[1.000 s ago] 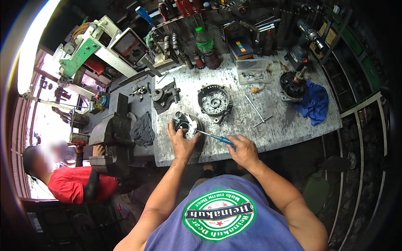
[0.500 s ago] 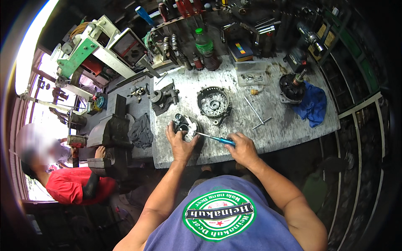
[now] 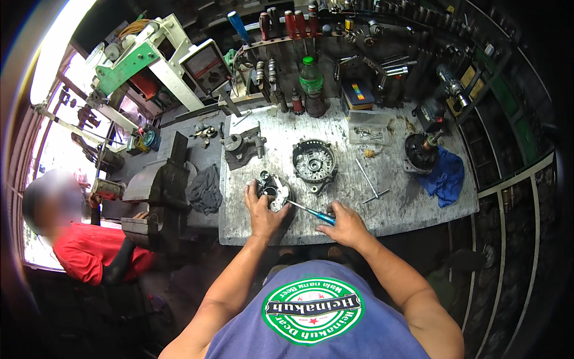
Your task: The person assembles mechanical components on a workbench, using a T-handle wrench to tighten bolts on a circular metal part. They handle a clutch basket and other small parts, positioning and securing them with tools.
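My left hand (image 3: 262,215) grips a small black and silver alternator part (image 3: 278,196) on the worktop, thumb on its near side and fingers round its left. In my right hand (image 3: 349,226) is a screwdriver (image 3: 323,216) with a blue handle, held between thumb and fingers. Its shaft points left, and the tip meets the right side of the part; exactly where it touches is too small to tell. Just beyond stands a round metal alternator housing (image 3: 314,164), open side up. A thin T-handled tool (image 3: 368,178) lies to the right of the housing.
On the worktop (image 3: 287,122) are a clear plastic box (image 3: 367,127), a green-capped bottle (image 3: 311,84), a blue cloth (image 3: 442,176) under a dark motor part (image 3: 418,151), and a pump-like part (image 3: 239,145). At left, a co-worker in red (image 3: 98,251) stands near a large vise (image 3: 158,179).
The whole view has shifted, so the bench things sit lower in the picture. My grip on the part and screwdriver looks the same; the screwdriver slants slightly more.
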Demonstrator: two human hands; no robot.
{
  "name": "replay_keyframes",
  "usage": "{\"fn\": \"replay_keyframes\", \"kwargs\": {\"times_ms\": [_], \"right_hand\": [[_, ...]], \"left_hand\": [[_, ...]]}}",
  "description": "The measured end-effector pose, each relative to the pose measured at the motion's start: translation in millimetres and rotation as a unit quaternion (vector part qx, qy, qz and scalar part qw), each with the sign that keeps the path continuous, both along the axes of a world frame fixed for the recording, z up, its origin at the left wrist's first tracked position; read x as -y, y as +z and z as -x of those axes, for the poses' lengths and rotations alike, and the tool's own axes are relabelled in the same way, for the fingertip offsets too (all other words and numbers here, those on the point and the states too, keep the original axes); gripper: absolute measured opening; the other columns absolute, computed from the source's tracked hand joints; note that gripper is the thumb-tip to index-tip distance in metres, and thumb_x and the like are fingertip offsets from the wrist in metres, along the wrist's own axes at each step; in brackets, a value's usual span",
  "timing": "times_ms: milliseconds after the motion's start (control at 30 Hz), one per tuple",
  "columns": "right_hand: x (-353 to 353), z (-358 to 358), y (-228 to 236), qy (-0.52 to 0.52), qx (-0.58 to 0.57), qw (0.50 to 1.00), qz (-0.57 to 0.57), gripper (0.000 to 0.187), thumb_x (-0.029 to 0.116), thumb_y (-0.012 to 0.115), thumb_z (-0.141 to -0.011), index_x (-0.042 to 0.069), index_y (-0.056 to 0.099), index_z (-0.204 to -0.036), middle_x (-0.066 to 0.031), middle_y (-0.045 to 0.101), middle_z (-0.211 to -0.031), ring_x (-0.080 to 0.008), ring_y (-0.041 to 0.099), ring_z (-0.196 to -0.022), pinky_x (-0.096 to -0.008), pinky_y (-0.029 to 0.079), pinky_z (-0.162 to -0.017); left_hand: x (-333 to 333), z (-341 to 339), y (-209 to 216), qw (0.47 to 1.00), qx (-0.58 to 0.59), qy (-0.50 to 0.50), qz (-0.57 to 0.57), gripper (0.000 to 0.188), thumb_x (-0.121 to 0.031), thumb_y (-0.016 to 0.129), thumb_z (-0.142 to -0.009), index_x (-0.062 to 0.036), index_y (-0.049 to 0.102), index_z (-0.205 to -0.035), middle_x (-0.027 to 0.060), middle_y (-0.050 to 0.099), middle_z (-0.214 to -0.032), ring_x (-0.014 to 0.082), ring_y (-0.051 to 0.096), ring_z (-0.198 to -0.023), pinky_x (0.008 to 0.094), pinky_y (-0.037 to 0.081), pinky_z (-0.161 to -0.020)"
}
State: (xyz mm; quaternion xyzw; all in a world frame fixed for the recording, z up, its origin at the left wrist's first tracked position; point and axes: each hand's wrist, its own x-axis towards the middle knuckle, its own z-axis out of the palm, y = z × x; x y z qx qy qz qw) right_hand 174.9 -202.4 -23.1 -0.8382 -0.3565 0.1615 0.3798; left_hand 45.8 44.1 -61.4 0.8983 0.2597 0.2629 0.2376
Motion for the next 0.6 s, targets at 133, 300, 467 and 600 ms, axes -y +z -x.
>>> {"fn": "replay_keyframes", "kwargs": {"times_ms": [133,300,467,600], "right_hand": [[1.3,-1.2,-2.6,0.002,0.098,0.995,0.013,0.033,0.026,0.083,-0.09,0.003,0.068,-0.107,-0.0177,0.07,-0.098,-0.0434,0.069,-0.093,-0.054,0.056,-0.081],[-2.5,-0.2,-0.6,0.012,0.12,0.992,-0.025,0.031,0.024,0.083,-0.089,0.004,0.067,-0.107,-0.0162,0.067,-0.093,-0.0412,0.07,-0.091,-0.0519,0.056,-0.08],[-0.9,0.2,7.2,0.001,0.136,0.99,-0.023,0.024,0.017,0.084,-0.086,0.005,0.071,-0.103,-0.0145,0.071,-0.094,-0.0418,0.069,-0.092,-0.0514,0.056,-0.079],[1.2,-4.3,7.2,0.019,0.176,0.984,-0.032,0.023,0.017,0.083,-0.088,0.005,0.069,-0.102,-0.0145,0.068,-0.094,-0.0411,0.069,-0.094,-0.0521,0.056,-0.081]], "left_hand": [[2.0,2.9,5.8,1.0,-0.022,-0.007,-0.006,0.048,-0.024,0.096,-0.069,0.0006,0.07,-0.1,0.0332,0.029,-0.169,0.0562,0.026,-0.155,0.0594,0.027,-0.128],[3.1,1.9,5.5,1.0,-0.013,-0.006,-0.014,0.043,-0.021,0.089,-0.07,0.0011,0.068,-0.1,0.0343,0.029,-0.169,0.0577,0.025,-0.155,0.0619,0.027,-0.127],[0.5,-0.5,-2.6,1.0,0.004,-0.006,-0.026,0.047,-0.025,0.088,-0.07,-0.0003,0.065,-0.103,0.0331,0.032,-0.167,0.061,0.024,-0.154,0.0678,0.028,-0.125],[-4.2,-1.9,-8.2,0.998,0.021,-0.018,-0.059,0.047,-0.027,0.088,-0.069,-0.0009,0.065,-0.101,0.0319,0.037,-0.163,0.061,0.026,-0.152,0.0687,0.03,-0.124]]}}
